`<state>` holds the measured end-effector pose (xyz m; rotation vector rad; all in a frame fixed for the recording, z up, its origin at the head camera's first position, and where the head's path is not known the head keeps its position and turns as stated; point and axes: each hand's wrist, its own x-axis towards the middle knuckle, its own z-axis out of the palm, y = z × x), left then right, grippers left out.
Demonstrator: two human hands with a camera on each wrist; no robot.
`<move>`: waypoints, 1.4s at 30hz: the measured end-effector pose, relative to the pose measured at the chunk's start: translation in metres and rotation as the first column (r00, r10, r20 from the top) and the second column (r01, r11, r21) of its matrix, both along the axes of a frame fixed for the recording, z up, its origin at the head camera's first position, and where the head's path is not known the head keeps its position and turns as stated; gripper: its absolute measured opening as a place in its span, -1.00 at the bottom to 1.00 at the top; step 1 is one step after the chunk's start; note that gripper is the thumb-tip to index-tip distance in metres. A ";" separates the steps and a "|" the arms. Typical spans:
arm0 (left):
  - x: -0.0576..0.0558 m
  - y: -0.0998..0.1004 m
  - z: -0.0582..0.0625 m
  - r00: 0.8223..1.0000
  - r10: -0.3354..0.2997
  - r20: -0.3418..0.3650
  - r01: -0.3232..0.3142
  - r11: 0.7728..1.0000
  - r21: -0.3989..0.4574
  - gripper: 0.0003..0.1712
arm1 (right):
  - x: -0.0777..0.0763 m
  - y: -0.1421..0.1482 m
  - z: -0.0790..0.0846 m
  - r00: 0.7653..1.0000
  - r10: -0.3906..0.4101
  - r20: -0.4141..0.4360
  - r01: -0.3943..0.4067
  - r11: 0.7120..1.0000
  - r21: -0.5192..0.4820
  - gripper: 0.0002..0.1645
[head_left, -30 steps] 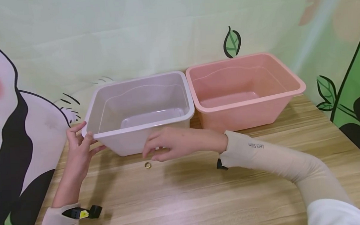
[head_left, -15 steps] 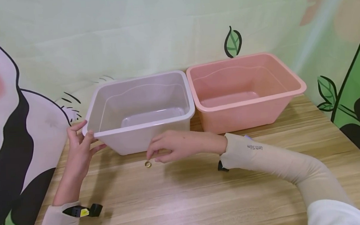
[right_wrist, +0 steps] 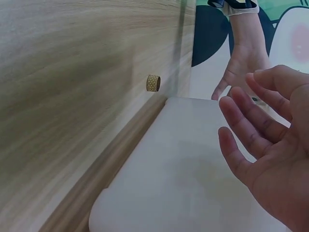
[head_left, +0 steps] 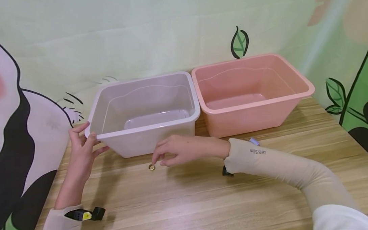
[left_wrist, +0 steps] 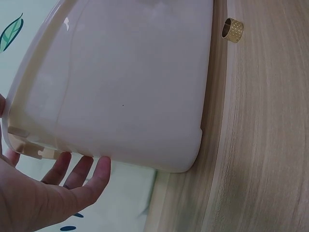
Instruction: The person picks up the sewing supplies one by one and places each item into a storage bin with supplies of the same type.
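A small gold-coloured ring (head_left: 151, 167) with a dotted surface lies on the wooden table, just in front of the pale lilac-grey plastic bin (head_left: 133, 144). At the bin's front left corner, my left hand (head_left: 82, 154) holds the rim, thumb and index finger at the edge and other fingers below it. My right hand (head_left: 182, 149) hovers before the bin's front wall, palm down, its fingers loosely bent and holding nothing. Its fingertips are right beside the ring in the head view. In the right wrist view the ring (right_wrist: 153, 83) shows beyond the relaxed fingers.
A pink plastic bin (head_left: 248, 116) stands close against the pale bin's right side. Behind my right sleeve a small blue object (head_left: 254, 141) is partly hidden on the table (head_left: 187, 206). A printed cloth backdrop (head_left: 138, 35) rises behind both bins.
My right hand has shifted slightly right and towards me. The blue object has come into view past the right sleeve. My left hand stays at the bin's corner; the ring has not moved.
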<state>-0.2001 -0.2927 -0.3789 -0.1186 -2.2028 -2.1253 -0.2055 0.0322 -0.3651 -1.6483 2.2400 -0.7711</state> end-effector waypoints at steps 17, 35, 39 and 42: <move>0.002 0.003 0.003 1.000 0.001 -0.013 0.000 1.000 0.019 -0.47 | -0.009 -0.013 -0.018 1.000 0.031 -0.007 -0.031 0.999 0.014 -0.77; 0.000 0.003 0.002 1.000 0.001 -0.012 -0.001 1.000 0.014 -0.46 | -0.012 -0.016 -0.029 0.999 -0.013 -0.030 0.015 0.998 0.065 -0.78; -0.001 0.002 0.001 1.000 0.000 -0.010 0.000 1.000 0.017 -0.47 | -0.012 -0.016 -0.030 0.999 -0.036 -0.027 0.038 0.996 0.076 -0.78; -0.002 0.002 0.000 1.000 0.000 -0.005 0.000 1.000 0.025 -0.48 | -0.013 -0.015 -0.031 0.999 -0.042 -0.020 0.044 0.996 0.074 -0.78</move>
